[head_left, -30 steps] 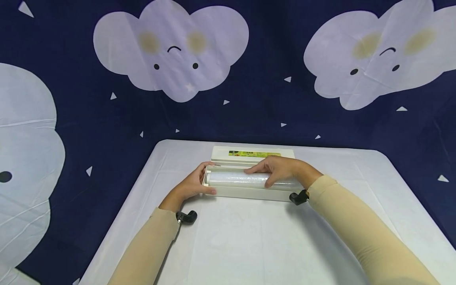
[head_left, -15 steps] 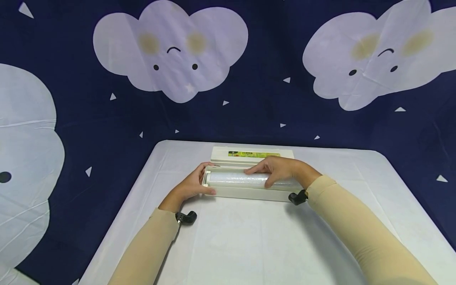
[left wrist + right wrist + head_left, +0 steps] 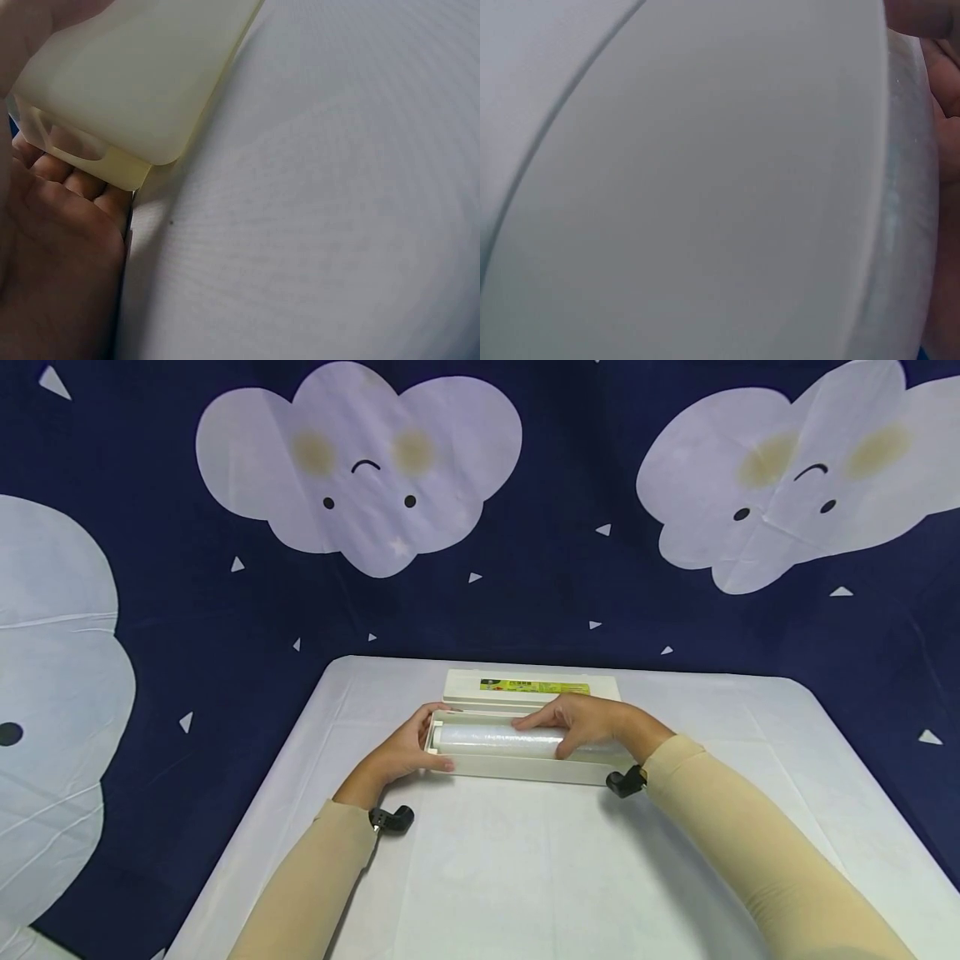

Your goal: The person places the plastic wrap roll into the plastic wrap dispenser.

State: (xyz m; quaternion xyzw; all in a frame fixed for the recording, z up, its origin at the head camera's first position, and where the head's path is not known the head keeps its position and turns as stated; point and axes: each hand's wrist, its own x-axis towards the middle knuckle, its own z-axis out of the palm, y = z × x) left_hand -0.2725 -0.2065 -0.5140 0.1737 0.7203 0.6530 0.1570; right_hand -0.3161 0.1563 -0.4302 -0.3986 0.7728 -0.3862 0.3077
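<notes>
Cloud-print cloth [image 3: 435, 610] behind; left hand [image 3: 403, 747] grips the box [image 3: 517, 767], right hand [image 3: 596, 720] the roll [image 3: 487, 740], likely slippery, best held mid-length.

Dim, soft-focus wrist views

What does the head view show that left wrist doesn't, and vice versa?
Only head: the film roll inside the white box, the right hand gripping that roll, the lid lying behind the box with its yellow-green label, and the cloud prints on the backdrop.

Only left wrist: the palm of the left hand, and a close look at the box's end, with what looks like an oval opening.

Both: the left hand holding the box at that end, the box's front wall, and the white tabletop.
</notes>
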